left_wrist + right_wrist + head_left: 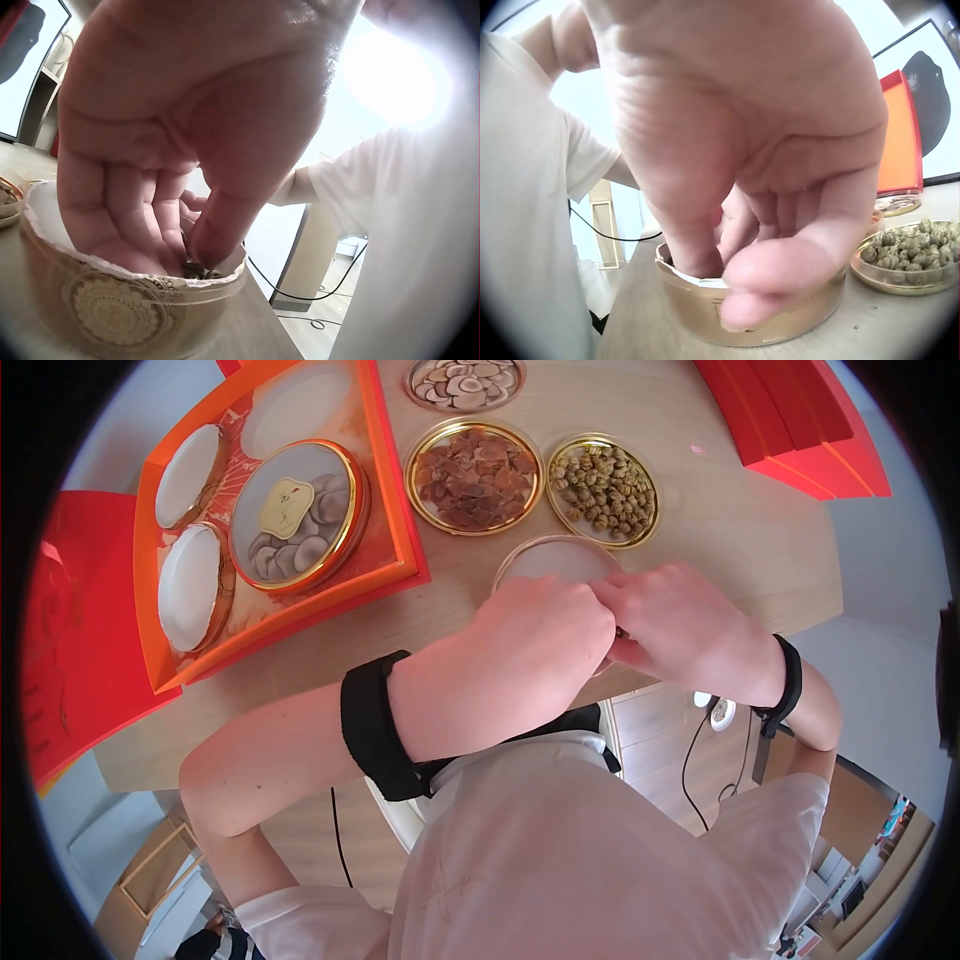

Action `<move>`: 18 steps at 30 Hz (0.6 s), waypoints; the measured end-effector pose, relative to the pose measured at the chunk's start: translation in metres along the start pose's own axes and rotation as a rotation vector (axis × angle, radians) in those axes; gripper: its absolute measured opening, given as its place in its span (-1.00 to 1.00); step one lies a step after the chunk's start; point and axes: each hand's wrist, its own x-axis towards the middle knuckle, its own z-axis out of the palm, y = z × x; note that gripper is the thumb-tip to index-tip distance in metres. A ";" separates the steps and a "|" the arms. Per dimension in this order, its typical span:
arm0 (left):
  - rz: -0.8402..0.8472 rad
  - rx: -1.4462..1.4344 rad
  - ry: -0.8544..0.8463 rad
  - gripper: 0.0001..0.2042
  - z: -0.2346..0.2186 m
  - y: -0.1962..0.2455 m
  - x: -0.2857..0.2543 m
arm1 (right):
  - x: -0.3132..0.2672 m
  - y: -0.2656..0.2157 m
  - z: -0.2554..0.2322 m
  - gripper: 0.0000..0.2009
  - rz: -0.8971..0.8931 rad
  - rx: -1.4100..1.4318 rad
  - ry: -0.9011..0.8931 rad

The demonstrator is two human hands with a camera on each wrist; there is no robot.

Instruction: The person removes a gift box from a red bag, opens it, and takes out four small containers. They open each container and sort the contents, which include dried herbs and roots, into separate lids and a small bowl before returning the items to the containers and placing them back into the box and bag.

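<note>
- Wooden table (745,585) keeps a tub (112,309) within reach.
- Left hand (535,645) curls fingers inside; pinch unclear.
- Right hand (690,625) bends fingers over it; pinch unclear.

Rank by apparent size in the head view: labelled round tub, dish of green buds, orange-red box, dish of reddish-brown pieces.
Largest to smallest:
1. Orange-red box
2. Labelled round tub
3. Dish of reddish-brown pieces
4. Dish of green buds
</note>
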 end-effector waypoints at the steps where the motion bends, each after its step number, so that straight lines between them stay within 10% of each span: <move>1: -0.006 -0.015 0.010 -0.85 0.001 0.001 0.001 | 0.000 0.000 -0.001 -0.82 -0.018 0.009 0.017; 18: -0.026 -0.082 -0.099 -0.92 -0.001 0.004 0.004 | -0.002 0.004 -0.011 -0.92 -0.014 0.094 -0.024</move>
